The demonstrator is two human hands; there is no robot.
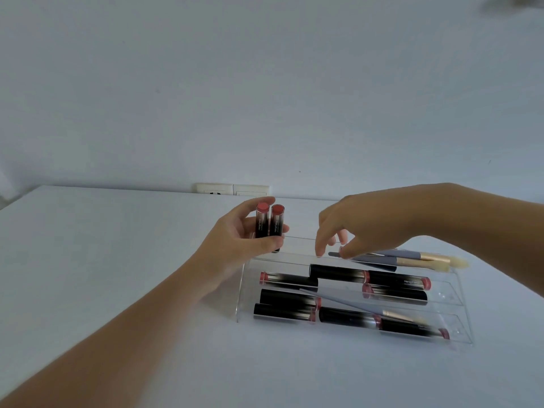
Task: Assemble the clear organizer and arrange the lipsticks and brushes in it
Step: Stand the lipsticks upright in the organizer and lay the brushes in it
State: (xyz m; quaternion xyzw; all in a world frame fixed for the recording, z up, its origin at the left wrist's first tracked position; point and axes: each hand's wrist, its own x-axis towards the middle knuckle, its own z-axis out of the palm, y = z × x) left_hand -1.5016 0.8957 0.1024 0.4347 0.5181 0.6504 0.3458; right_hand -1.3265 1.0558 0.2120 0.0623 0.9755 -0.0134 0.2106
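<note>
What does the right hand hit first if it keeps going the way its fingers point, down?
Probably the clear organizer: the right hand has its fingertips pointing down at the back tier, by the grey brush handles. Depth is unclear; the handles could come first.

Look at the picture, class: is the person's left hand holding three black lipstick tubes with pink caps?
No, the left hand grips only two black lipstick tubes with pink caps, held upright side by side above the clear plastic organizer.

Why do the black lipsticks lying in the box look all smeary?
Head view: motion blur smears the black lipsticks with pink ends in the clear plastic organizer; the two upright pink-capped lipsticks in the left hand look sharper. Light is soft, dim and bluish, with little glare.
</note>
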